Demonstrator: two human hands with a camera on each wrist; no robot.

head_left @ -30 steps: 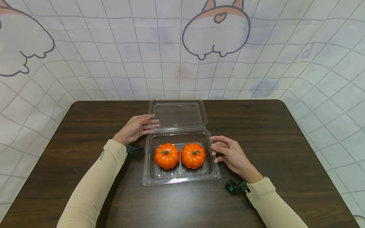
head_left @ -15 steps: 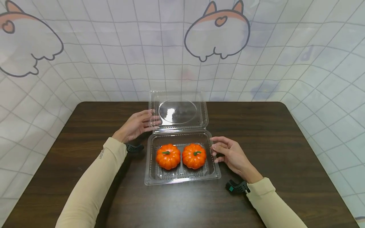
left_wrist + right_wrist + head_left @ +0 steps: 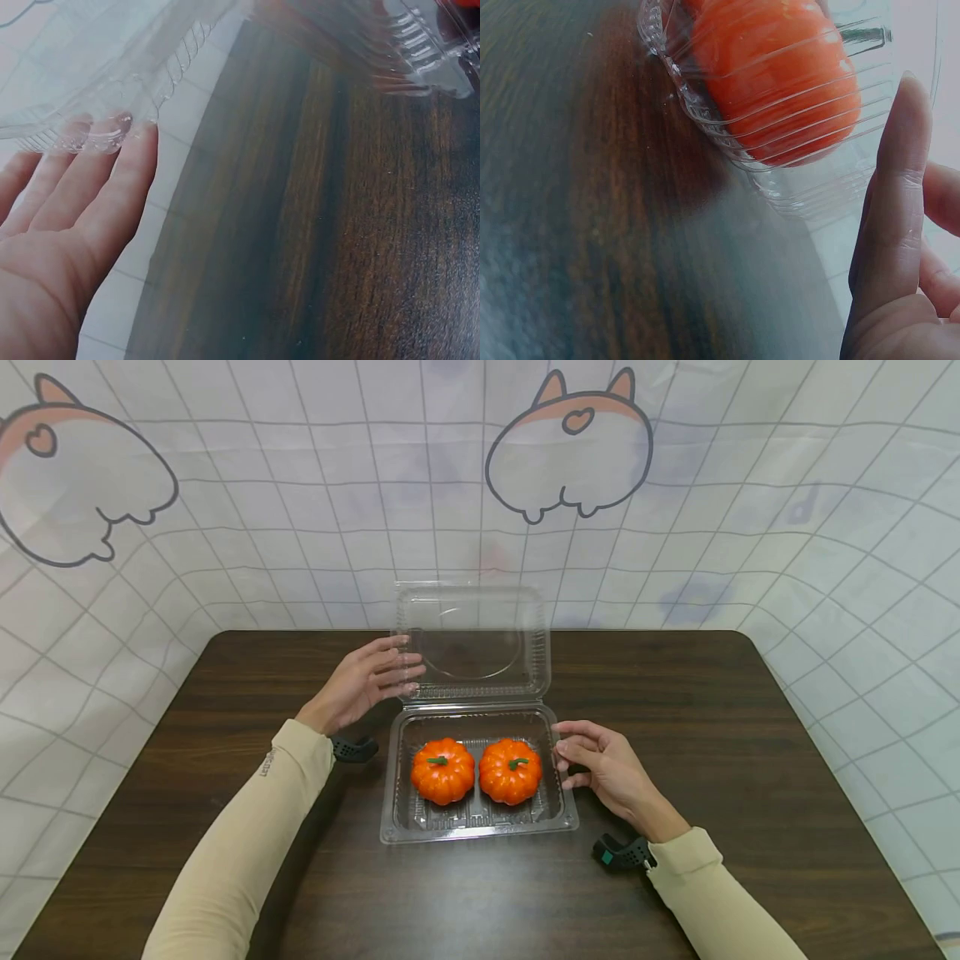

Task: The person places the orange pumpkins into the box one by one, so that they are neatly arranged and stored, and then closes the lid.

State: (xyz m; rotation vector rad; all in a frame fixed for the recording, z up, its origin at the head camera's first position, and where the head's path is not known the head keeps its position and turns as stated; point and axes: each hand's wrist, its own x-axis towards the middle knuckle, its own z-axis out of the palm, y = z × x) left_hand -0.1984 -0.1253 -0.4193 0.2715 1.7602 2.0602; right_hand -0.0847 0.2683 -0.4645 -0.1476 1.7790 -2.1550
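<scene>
In the head view, a clear plastic clamshell container [image 3: 457,837] lies with its base on the table, holding two orange pumpkins [image 3: 442,772] with green stems. Its hinged lid [image 3: 480,643] stands tilted up at the back. My left hand [image 3: 363,683] is at the lid's left side, fingers extended and seen partly through the plastic. The left wrist view shows these fingertips [image 3: 142,142] against the lid's ribbed corner. My right hand [image 3: 603,767] rests its fingertips at the base's right rim; in the right wrist view one finger [image 3: 896,202] extends beside the ribbed wall. Its exact contact is partly hidden.
The container stands on a dark wood-grain table [image 3: 465,902]. A white gridded backdrop [image 3: 337,527] with cartoon animals rises behind and at both sides. Each wrist wears a black strap [image 3: 622,853].
The lid has tilted further upright from lying nearly flat at the back, with my left fingers rising alongside it. My right hand keeps its place at the rim, and the pumpkins stay put.
</scene>
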